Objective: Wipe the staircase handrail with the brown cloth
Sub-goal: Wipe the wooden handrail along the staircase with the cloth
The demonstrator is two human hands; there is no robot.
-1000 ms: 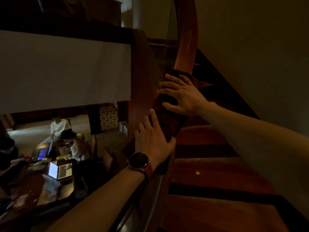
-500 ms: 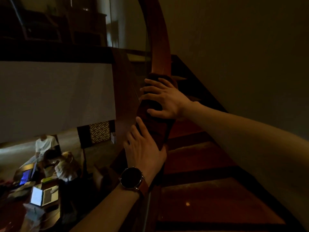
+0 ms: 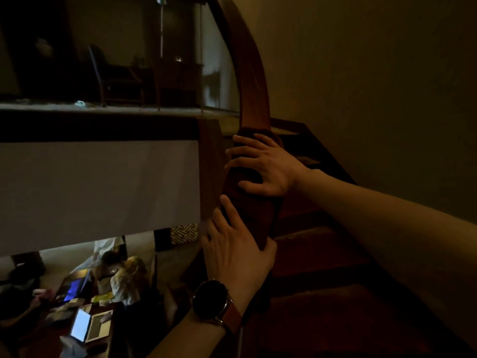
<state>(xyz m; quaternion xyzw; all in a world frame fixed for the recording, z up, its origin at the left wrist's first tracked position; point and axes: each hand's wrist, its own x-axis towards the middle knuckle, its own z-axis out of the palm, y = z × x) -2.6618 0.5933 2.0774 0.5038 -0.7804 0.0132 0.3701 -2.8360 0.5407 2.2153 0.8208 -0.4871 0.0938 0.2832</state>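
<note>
The dark red wooden handrail (image 3: pixel 254 81) curves up the middle of the view. A brown cloth (image 3: pixel 249 202) lies draped over it. My right hand (image 3: pixel 265 166) presses flat on the cloth's upper part, fingers spread. Lower down, my left hand (image 3: pixel 237 249), with a watch on the wrist, grips the rail with the thumb on the right side and the fingers lying along the cloth's lower edge. The light is very dim.
Dark wooden stair steps (image 3: pixel 335 254) rise on the right beside a plain wall (image 3: pixel 374 73). A glass panel (image 3: pixel 214 73) stands under the rail. Below left, people sit at a table with laptops (image 3: pixel 82 324). An upper floor with furniture (image 3: pixel 144 73) shows behind.
Both hands and the cloth have slid further up the rail, and my view has tilted up, showing more of the upper floor.
</note>
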